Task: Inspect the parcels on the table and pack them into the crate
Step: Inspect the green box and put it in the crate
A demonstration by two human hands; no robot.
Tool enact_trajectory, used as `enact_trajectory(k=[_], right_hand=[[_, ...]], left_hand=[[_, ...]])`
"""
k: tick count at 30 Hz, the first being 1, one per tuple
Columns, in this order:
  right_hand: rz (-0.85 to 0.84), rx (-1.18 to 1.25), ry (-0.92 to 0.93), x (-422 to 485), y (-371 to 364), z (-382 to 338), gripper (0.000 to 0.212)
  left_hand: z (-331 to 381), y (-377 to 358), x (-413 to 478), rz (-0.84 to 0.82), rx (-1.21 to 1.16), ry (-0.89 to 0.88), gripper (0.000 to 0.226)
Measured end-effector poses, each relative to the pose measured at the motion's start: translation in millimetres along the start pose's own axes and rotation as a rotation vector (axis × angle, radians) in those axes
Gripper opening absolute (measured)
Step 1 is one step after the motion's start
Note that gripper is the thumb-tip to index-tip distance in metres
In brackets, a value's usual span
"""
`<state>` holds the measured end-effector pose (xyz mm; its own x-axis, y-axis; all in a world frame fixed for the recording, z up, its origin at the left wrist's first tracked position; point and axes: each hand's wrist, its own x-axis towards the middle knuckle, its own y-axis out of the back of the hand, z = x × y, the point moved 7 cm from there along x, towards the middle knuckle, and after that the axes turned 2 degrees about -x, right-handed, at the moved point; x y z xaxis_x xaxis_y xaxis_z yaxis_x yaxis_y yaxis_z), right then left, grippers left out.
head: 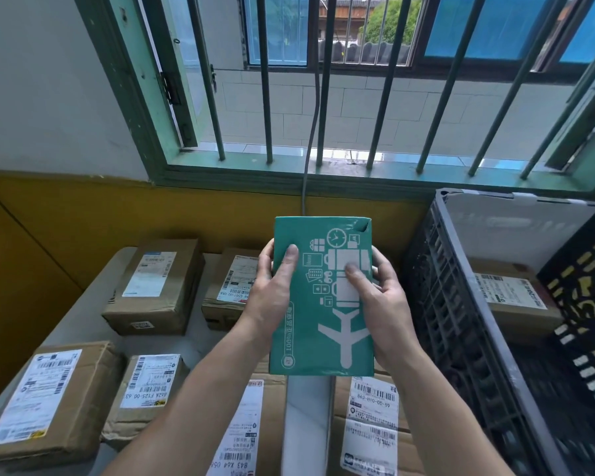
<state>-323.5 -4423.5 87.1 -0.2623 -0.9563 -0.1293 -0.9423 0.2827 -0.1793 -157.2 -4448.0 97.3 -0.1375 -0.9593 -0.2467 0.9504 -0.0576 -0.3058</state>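
A flat teal parcel (327,345) with white printed icons and an aeroplane is held upright in front of me, above the table. My left hand (272,297) grips its left edge with the thumb on the face. My right hand (382,300) holds the right edge, thumb also on the face. Several brown cardboard parcels with white labels lie on the table (83,324), among them one at the back left (155,286) and one at the front left (45,403). The dark plastic crate (461,324) stands to the right and holds a brown parcel (512,297).
A white sheet or bag (509,228) lines the crate's far wall, and a black patterned item (588,310) lies at its right. Behind the table are a yellow wall and a barred window (323,97). A grey cable (310,149) hangs down from the sill.
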Motion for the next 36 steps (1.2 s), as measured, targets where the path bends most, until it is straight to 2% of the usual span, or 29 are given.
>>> enact_trajectory(k=[4,9,14,15,18,19,23,30,32,34,36], right_hand=[[0.009,-0.020,0.018,0,-1,-7,0.045],[0.019,-0.048,0.023,-1,-2,-14,0.037],[0.062,-0.100,0.021,-4,-1,-7,0.022],[0.080,-0.109,0.023,-5,-1,-8,0.025],[0.104,-0.118,0.005,-4,-2,-12,0.055],[0.111,-0.118,-0.003,-3,-1,-14,0.056],[0.123,-0.058,-0.020,-3,1,-19,0.033],[0.170,0.094,-0.116,-9,4,-19,0.036],[0.203,0.072,-0.105,-10,7,-19,0.035],[0.229,-0.005,-0.046,-10,10,-21,0.043],[0.251,-0.187,0.034,-7,15,-21,0.063]], left_hand=[[-4,-1,1,-0.009,-0.033,0.003,0.070],[-7,3,4,0.003,-0.048,0.016,0.045],[3,6,5,0.011,-0.005,-0.017,0.049],[4,6,4,0.012,-0.003,-0.024,0.050],[5,3,1,-0.006,0.022,-0.064,0.047],[4,2,0,-0.009,0.026,-0.078,0.048],[7,-2,-3,-0.012,0.033,-0.139,0.048],[14,-3,-4,-0.123,0.151,-0.219,0.057],[13,-1,-4,-0.106,0.188,-0.230,0.060],[12,3,-4,-0.047,0.234,-0.249,0.069],[11,3,-3,-0.014,0.321,-0.301,0.074]])
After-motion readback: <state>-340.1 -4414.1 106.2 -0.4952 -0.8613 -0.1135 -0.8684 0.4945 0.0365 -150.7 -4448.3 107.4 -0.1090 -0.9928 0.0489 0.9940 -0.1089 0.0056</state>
